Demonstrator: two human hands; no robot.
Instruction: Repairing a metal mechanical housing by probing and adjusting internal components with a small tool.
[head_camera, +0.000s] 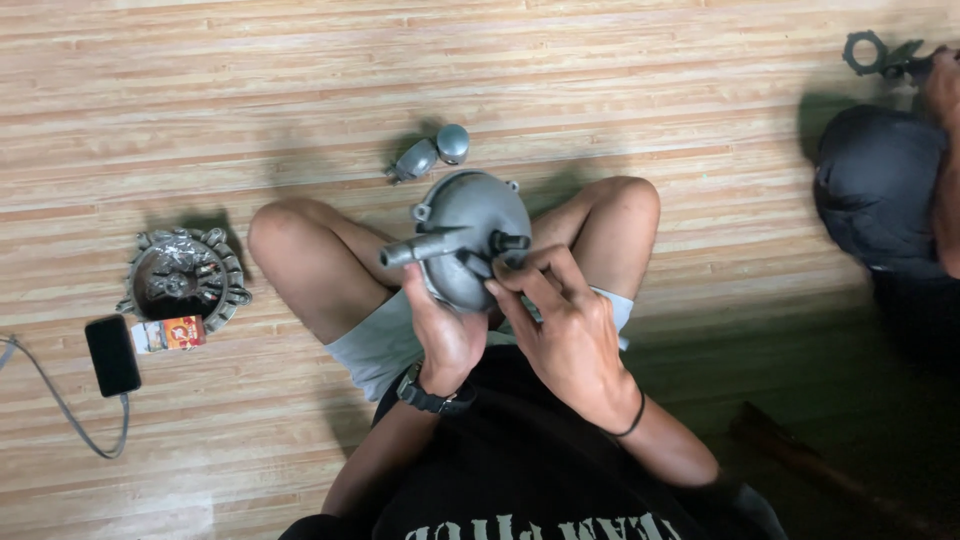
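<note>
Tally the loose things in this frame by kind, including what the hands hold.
Grey metal parts: 4 (domed cover held by left hand and right hand; round housing; small piece; ring part)
Phones: 1
Small boxes: 1
Total: 6

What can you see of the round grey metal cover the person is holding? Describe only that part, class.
The round grey metal cover looks like dull cast metal, domed, with small lugs on its rim. A tube-like spout sticks out toward the left, and a short dark stub toward the right. It is held above the person's lap, between the bent knees. The left hand grips it from below, and the right hand touches its lower right edge with the fingertips.
</note>
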